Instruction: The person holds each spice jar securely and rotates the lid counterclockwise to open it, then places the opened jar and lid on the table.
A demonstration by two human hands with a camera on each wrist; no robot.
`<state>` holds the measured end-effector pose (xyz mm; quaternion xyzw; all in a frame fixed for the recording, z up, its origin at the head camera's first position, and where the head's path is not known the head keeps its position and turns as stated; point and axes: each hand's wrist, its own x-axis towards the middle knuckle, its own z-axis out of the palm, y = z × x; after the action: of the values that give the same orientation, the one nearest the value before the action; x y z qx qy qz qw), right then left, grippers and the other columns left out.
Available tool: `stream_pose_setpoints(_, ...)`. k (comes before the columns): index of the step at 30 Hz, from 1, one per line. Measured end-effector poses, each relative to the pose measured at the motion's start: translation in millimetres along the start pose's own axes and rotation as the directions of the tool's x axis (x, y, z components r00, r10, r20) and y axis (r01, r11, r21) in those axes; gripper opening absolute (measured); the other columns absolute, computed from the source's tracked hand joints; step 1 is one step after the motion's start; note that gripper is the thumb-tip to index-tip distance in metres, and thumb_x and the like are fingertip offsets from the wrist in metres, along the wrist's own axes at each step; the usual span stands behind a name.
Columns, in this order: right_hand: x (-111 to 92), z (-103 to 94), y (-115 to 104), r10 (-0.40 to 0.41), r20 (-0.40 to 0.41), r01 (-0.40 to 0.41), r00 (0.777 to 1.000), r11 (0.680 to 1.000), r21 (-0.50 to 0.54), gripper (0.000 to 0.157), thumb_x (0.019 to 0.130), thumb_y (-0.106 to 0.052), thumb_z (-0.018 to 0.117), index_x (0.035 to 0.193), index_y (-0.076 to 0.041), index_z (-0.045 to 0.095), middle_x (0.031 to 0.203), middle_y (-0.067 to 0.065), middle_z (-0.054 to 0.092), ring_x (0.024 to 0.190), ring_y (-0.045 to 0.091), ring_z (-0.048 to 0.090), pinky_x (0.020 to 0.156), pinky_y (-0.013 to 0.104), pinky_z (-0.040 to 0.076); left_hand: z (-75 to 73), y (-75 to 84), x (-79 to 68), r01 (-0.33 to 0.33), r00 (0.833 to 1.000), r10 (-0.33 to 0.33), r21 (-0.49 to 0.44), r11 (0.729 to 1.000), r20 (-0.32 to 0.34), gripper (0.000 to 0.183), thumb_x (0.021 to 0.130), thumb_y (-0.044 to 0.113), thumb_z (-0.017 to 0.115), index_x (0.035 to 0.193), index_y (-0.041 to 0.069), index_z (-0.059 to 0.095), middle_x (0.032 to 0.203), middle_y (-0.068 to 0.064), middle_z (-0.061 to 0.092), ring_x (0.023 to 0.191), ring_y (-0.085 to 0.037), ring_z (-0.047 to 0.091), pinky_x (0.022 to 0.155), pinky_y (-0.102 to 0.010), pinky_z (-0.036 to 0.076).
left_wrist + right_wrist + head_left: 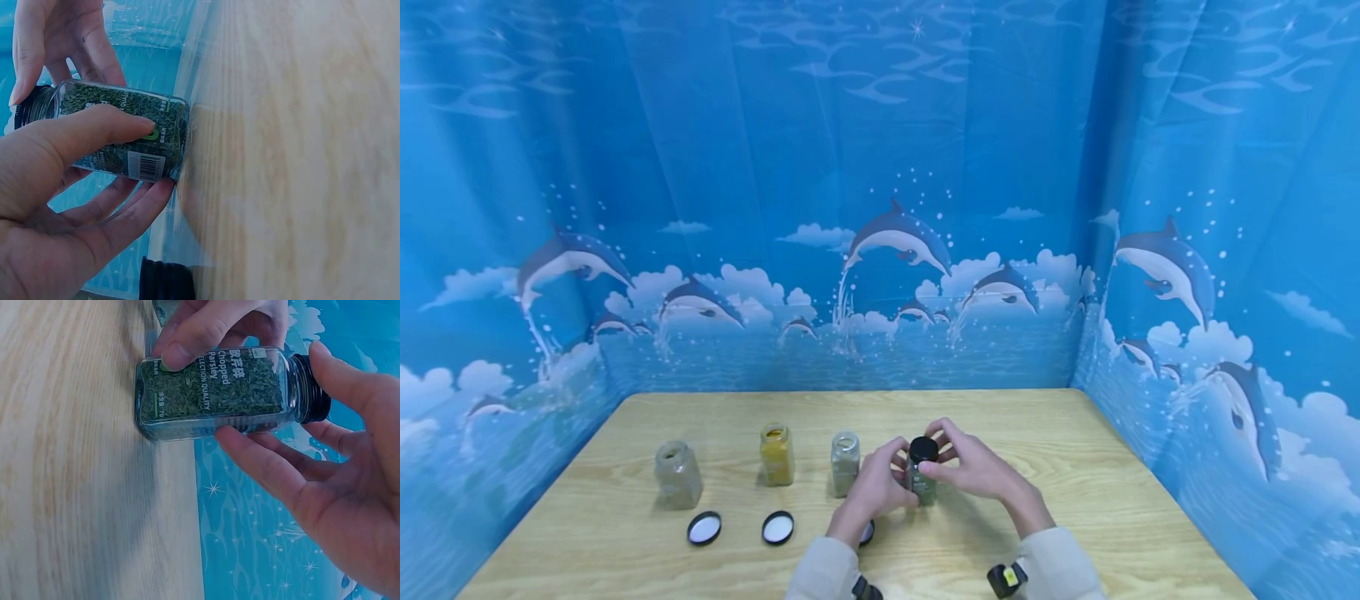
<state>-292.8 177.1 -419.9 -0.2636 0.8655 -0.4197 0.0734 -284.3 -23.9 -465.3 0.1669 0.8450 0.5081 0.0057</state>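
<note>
A clear glass jar (pixel 922 490) of chopped parsley stands upright at the table's middle right, capped with a black lid (pixel 923 449). My left hand (pixel 878 482) holds its body, thumb across the label side and fingers round the other; in the left wrist view, the jar (pixel 125 100) shows a barcode. My right hand (pixel 976 467) is at the top, thumb against the lid's edge and fingers round the far side. The right wrist view shows that lid (pixel 315 394) on the neck, with my right index fingertip at the jar's side.
Left of my hands stand three lidless jars: one with pale contents (pixel 845 471), one with yellow powder (pixel 777 460), one with greyish-olive powder (pixel 678 482). Before them lie black-rimmed lids (pixel 777 527), white insides up; my left wrist partly hides one. A dolphin-print curtain (pixel 820 167) surrounds the wooden table (pixel 1120 500).
</note>
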Motion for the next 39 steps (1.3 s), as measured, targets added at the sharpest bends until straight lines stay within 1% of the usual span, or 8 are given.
stream_pose_setpoints(6, 0.2, -0.1, 1.3, -0.012, -0.006, 0.012, 1.0, 1.0, -0.01, 0.041, 0.098, -0.029, 0.07, 0.129, -0.008, 0.051, 0.119, 0.013, 0.07, 0.113, 0.028, 0.065, 0.093, 0.048, 0.06, 0.1, -0.5, 0.9, 0.001, 1.0, -0.001, 0.005, 1.0, -0.001, 0.057, 0.061, -0.01, 0.085, 0.108, 0.014, 0.063, 0.104, -0.013, 0.072, 0.095, -0.031, 0.075, 0.085, -0.044, 0.066)
stream_pose_setpoints(10, -1.0, -1.7, 2.8, -0.065, 0.017, 0.066, 0.998, 0.998, -0.014, 0.041, 0.101, -0.02, 0.065, 0.137, -0.005, 0.052, 0.125, 0.017, 0.067, 0.114, 0.032, 0.065, 0.095, 0.048, 0.059, 0.4, -0.2, 0.7, -0.008, 1.0, 0.008, 0.017, 1.0, -0.004, 0.057, 0.061, -0.01, 0.085, 0.108, 0.013, 0.063, 0.103, -0.013, 0.072, 0.094, -0.031, 0.075, 0.084, -0.044, 0.066)
stream_pose_setpoints(14, -2.4, -3.2, 3.7, -0.102, 0.057, 0.102, 0.993, 0.995, -0.008, 0.046, 0.104, -0.01, 0.057, 0.147, -0.001, 0.048, 0.137, 0.023, 0.061, 0.118, 0.04, 0.064, 0.095, 0.039, 0.062, 0.1, 1.3, -0.1, -0.012, 1.0, 0.013, 0.023, 1.0, -0.008, 0.057, 0.061, -0.011, 0.085, 0.108, 0.012, 0.063, 0.102, -0.014, 0.071, 0.093, -0.032, 0.075, 0.084, -0.046, 0.065)
stream_pose_setpoints(19, -3.2, -4.7, 4.4, -0.094, 0.085, 0.093, 0.992, 0.996, 0.019, 0.048, 0.105, -0.008, 0.054, 0.152, -0.002, 0.044, 0.141, 0.026, 0.057, 0.12, 0.044, 0.063, 0.091, 0.033, 0.064, 0.2, 1.6, -0.2, -0.009, 1.0, 0.009, 0.024, 1.0, -0.01, 0.057, 0.061, -0.01, 0.085, 0.108, 0.012, 0.062, 0.101, -0.014, 0.071, 0.093, -0.033, 0.075, 0.084, -0.046, 0.065)
stream_pose_setpoints(26, -2.0, -5.5, 6.1, -0.078, 0.08, 0.078, 0.994, 0.997, 0.0, 0.053, 0.104, -0.019, 0.059, 0.153, -0.006, 0.044, 0.142, 0.021, 0.058, 0.122, 0.038, 0.062, 0.099, 0.044, 0.059, 0.4, 0.0, 0.5, 0.01, 1.0, -0.01, 0.019, 1.0, -0.006, 0.058, 0.061, -0.009, 0.086, 0.11, 0.013, 0.063, 0.104, -0.013, 0.072, 0.095, -0.033, 0.075, 0.086, -0.046, 0.065)
stream_pose_setpoints(30, -0.3, -2.8, 3.6, -0.044, 0.041, 0.044, 0.998, 0.999, -0.004, 0.052, 0.102, -0.027, 0.065, 0.147, -0.008, 0.047, 0.132, 0.018, 0.065, 0.12, 0.034, 0.063, 0.098, 0.051, 0.058, 0.4, -1.2, 1.0, 0.009, 1.0, -0.009, 0.019, 1.0, -0.005, 0.057, 0.061, -0.008, 0.086, 0.109, 0.014, 0.063, 0.104, -0.012, 0.072, 0.095, -0.032, 0.074, 0.087, -0.046, 0.065)
stream_pose_setpoints(35, 0.9, 0.7, -0.9, 0.019, -0.005, -0.019, 1.0, 1.0, 0.006, 0.049, 0.098, -0.03, 0.07, 0.136, -0.007, 0.049, 0.122, 0.014, 0.068, 0.115, 0.031, 0.065, 0.09, 0.048, 0.061, 0.1, -0.8, 0.8, 0.008, 1.0, -0.008, 0.019, 1.0, -0.004, 0.057, 0.061, -0.008, 0.085, 0.108, 0.014, 0.063, 0.104, -0.012, 0.071, 0.095, -0.032, 0.074, 0.086, -0.046, 0.065)
stream_pose_setpoints(39, 0.6, 1.5, -1.6, 0.019, -0.012, -0.018, 1.0, 1.0, 0.011, 0.043, 0.099, -0.029, 0.069, 0.13, -0.006, 0.049, 0.121, 0.015, 0.069, 0.113, 0.03, 0.066, 0.091, 0.048, 0.061, 0.2, 0.1, 0.3, 0.019, 1.0, -0.019, 0.015, 1.0, 0.0, 0.058, 0.061, -0.009, 0.085, 0.109, 0.014, 0.063, 0.106, -0.013, 0.071, 0.097, -0.033, 0.074, 0.088, -0.048, 0.065)
